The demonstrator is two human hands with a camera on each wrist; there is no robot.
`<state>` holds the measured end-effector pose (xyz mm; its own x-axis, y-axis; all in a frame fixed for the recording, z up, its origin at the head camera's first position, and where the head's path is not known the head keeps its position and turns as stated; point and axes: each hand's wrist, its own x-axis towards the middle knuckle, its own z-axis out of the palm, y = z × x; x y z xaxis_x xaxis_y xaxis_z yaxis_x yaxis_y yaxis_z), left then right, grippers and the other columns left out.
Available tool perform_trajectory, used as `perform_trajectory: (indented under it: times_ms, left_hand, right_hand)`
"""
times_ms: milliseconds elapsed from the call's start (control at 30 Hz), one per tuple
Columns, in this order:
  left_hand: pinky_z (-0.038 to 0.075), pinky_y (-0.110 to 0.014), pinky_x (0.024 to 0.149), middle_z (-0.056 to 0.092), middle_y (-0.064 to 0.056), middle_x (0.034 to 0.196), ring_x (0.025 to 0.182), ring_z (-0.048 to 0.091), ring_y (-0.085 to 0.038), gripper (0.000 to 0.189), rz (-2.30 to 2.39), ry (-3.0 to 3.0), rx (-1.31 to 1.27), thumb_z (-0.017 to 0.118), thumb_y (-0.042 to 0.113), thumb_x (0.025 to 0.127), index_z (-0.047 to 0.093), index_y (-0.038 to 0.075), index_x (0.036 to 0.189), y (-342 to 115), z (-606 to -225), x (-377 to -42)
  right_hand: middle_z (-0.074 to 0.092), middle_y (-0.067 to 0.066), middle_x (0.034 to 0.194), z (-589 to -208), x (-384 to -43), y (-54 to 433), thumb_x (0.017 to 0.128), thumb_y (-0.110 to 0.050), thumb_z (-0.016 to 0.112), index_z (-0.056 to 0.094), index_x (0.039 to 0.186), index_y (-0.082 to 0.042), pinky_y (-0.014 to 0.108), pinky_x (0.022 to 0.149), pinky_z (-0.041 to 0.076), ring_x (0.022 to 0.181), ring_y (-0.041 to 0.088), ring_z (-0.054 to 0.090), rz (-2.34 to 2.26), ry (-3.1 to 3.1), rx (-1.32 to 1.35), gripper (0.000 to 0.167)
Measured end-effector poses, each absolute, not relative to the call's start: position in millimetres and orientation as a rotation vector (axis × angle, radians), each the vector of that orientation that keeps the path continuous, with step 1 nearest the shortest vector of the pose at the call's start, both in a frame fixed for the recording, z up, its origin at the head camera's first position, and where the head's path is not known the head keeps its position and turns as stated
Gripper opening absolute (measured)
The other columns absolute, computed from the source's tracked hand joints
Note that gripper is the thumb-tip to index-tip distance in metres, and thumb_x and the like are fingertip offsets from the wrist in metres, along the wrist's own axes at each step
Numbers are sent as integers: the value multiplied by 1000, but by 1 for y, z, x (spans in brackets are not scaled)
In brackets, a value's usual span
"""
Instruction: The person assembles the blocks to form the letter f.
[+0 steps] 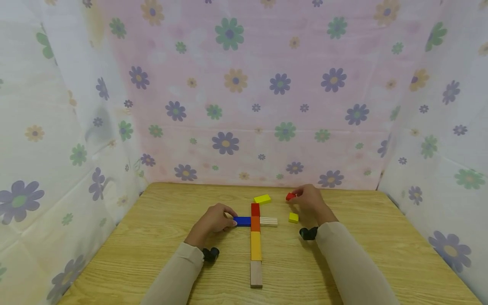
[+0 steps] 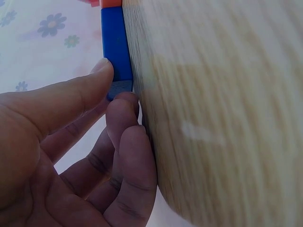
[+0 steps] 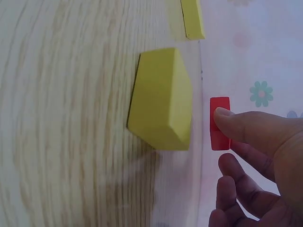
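Observation:
My left hand (image 1: 215,218) pinches the outer end of a blue block (image 1: 242,221) lying on the table, thumb on one side and fingers at the end. The block's other end meets an orange block (image 1: 255,224), the crossing of a cross-shaped row. A red block (image 1: 255,209) tops the row; an amber block (image 1: 256,245) and a plain wooden block (image 1: 256,274) run down toward me. A pale wooden block (image 1: 269,221) forms the right arm. Farther right, my right hand (image 1: 308,198) holds a small red block (image 3: 220,125) between thumb and fingers, near the table's back.
A long yellow block (image 1: 262,199) lies slantwise just behind the row's red end. Another, shorter yellow block (image 1: 293,217) sits between the pale wooden block and my right wrist. Flowered cloth (image 1: 236,106) hangs behind the wooden table (image 1: 164,237) and along both sides.

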<state>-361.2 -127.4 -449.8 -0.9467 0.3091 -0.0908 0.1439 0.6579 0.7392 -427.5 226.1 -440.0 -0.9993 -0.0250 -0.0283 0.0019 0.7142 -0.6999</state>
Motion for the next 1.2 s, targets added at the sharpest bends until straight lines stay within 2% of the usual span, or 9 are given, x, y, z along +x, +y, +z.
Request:
perform_trajectory:
  times_ms: [567, 767, 933, 1200]
  left_hand:
    - [57, -32, 63, 73, -4, 79, 67, 66, -19, 20, 1179, 2663, 349, 77, 13, 94, 78, 11, 114, -127, -448, -360]
    - [57, -31, 63, 73, -4, 79, 67, 66, -18, 20, 1171, 2666, 359, 77, 13, 94, 78, 11, 113, -127, -448, -359]
    - [57, -31, 63, 73, -4, 80, 67, 66, -18, 20, 1163, 2669, 362, 77, 13, 94, 78, 11, 114, -127, -447, -359]
    - [58, -32, 63, 73, -4, 80, 66, 67, -18, 20, 1156, 2674, 363, 77, 13, 94, 78, 11, 114, -127, -448, -359]
  right_hand:
    - [71, 16, 116, -440, -435, 200, 87, -17, 83, 74, 120, -1, 44, 91, 56, 101, 31, 63, -1109, 2884, -43, 37]
    - [70, 16, 121, -437, -431, 192, 90, -15, 81, 73, 122, -2, 43, 92, 57, 105, 31, 63, -1121, 2869, -28, 36]
    - [71, 14, 120, -435, -430, 184, 90, -16, 81, 75, 119, -4, 42, 91, 58, 103, 30, 62, -1114, 2862, 0, 32]
    - [71, 14, 118, -438, -432, 177, 89, -14, 80, 75, 119, -4, 48, 97, 55, 103, 32, 61, -1070, 2884, -7, 32]
